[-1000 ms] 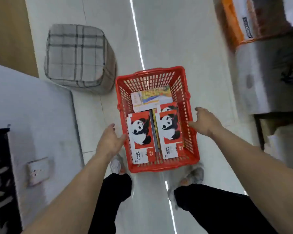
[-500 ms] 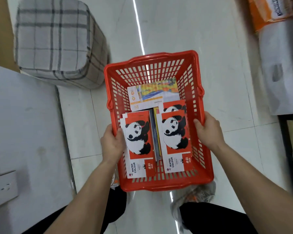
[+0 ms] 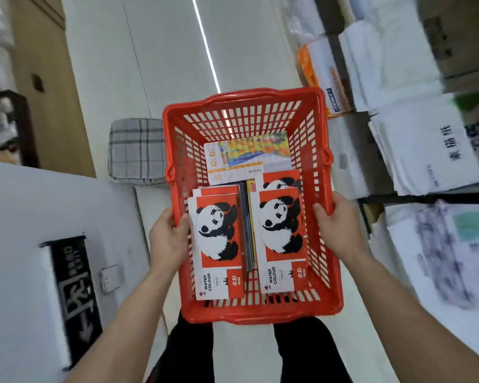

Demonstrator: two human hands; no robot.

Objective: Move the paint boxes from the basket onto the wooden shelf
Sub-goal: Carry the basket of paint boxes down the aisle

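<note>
A red plastic basket (image 3: 249,310) hangs in the air in front of me, above the floor. My left hand (image 3: 168,239) grips its left rim and my right hand (image 3: 336,225) grips its right rim. Inside lie two stacks of red-and-white panda watercolour boxes, one on the left (image 3: 217,241) and one on the right (image 3: 281,239), with thin dark items between them. A colourful paint box (image 3: 246,158) lies crosswise at the basket's far end. No wooden shelf is clearly in view.
A grey plaid stool (image 3: 136,150) stands on the white tiled floor at the left. A white wall with a black exit sign (image 3: 75,288) and a socket (image 3: 109,277) fills the lower left. Stacked white paper packs (image 3: 421,150) line racks at the right.
Both hands closed on the basket's rims and lifted it off the floor toward me. The view has tilted up, and the racks at the right have come into sight.
</note>
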